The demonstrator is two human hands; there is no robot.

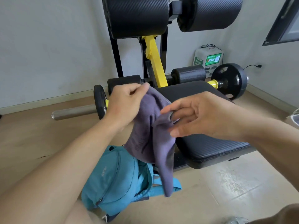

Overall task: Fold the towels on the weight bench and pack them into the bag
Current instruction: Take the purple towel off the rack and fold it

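A purple-grey towel (152,139) hangs in the air in front of the black weight bench (210,146). My left hand (126,102) pinches its top edge. My right hand (199,115) pinches another part of the edge between thumb and forefinger, with the other fingers spread. The towel's lower end droops down over a teal bag (116,177), which lies on the floor beside the bench's near left corner. The bench pad shows no other towel.
The bench frame has yellow bars (155,62) and black roller pads (137,15) behind. Weight plates sit at the left (100,102) and right (229,80). A metal bar (74,111) lies on the floor at left. A white charging box (208,59) stands by the wall.
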